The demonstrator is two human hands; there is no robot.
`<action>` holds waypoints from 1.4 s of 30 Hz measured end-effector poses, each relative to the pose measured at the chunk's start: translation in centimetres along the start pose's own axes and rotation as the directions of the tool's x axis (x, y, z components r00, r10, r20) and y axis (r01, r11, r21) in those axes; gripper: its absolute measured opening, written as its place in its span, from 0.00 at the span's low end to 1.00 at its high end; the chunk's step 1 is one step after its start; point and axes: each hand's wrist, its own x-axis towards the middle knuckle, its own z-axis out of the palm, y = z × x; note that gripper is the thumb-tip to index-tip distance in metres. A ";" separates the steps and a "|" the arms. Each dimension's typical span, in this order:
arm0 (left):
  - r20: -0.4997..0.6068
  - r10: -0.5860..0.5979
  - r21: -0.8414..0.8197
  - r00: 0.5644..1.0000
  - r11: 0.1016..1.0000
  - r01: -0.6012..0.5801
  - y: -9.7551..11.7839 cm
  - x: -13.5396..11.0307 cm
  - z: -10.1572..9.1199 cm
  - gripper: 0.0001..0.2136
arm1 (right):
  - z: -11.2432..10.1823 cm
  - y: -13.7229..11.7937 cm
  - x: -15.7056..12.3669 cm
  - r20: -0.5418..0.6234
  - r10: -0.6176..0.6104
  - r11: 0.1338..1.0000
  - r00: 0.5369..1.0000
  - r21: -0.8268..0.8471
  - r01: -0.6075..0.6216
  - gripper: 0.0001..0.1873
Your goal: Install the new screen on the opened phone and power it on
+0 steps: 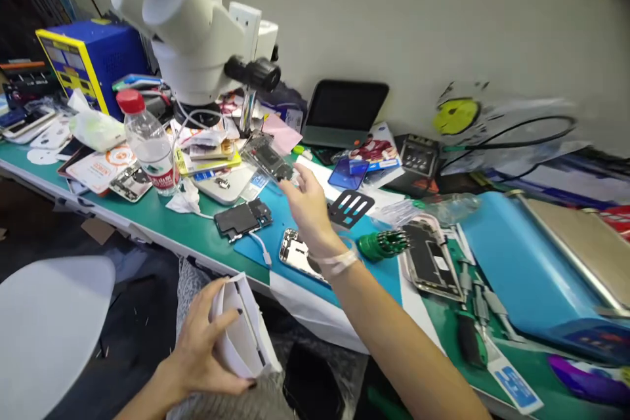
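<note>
My left hand (207, 341) is wrapped around a white open box (243, 335), held low over my lap in front of the bench edge; its mouth faces up, with a dark strip inside. My right hand (308, 203), with a pale band at the wrist, stretches over the bench. Its thumb and fingers close on the near end of a dark flat phone part (268, 156) that seems to be in clear plastic. Under the right forearm lies an opened phone (300, 256) on the blue mat (288, 282). A black battery-like module (243, 218) with a white cable lies left of it.
A microscope (187, 26) and a water bottle (151, 144) stand at the left. A green bit holder (381, 245), a phone housing (433, 259), screwdrivers (471, 335) and a blue machine (522, 269) are at the right. A white chair (54, 328) stands left of me.
</note>
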 end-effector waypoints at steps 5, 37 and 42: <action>-0.116 0.002 0.029 0.993 1.000 0.002 0.7 1.6 0.0 0.45 | -3.6 -2.2 -12.9 0.639 -0.273 0.758 0.719 -0.317 0.570 0.10; 0.371 0.245 0.135 0.896 0.940 -0.313 6.1 6.4 -3.7 0.36 | -8.4 0.8 -21.1 0.219 0.016 0.983 0.976 -0.179 0.024 0.09; 0.452 0.200 0.161 0.869 0.940 -0.301 5.0 5.8 -4.4 0.34 | -12.2 1.0 -21.4 0.174 0.132 0.984 0.976 -0.139 -0.108 0.09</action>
